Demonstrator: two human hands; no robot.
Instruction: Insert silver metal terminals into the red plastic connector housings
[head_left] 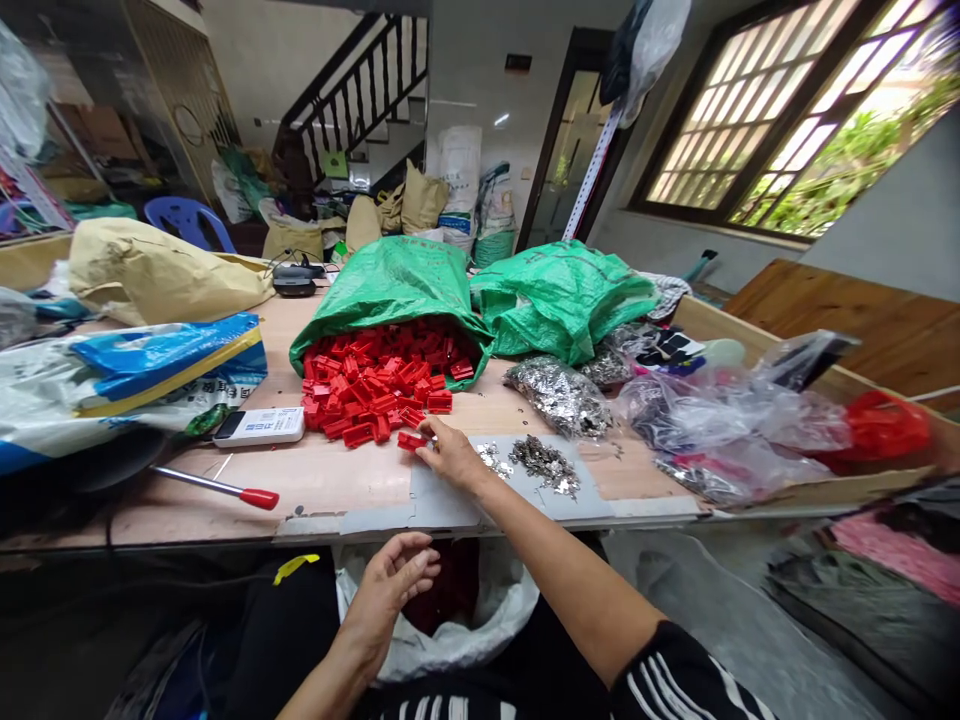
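- Wooden worktable (337,490): a green sack (390,285) spills red plastic pieces (375,385) toward us.
- Our right hand (450,455) reaches the heap's near edge, fingertips on one red piece (411,440); we cannot tell whether it grips.
- Our left hand (394,585) hovers half-curled over a white bag (480,620) below the table edge; its palm is hidden.
- We judge it best to lift one loose edge piece cleanly.

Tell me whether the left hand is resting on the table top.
No, the left hand hangs below the table edge, above the white bag.
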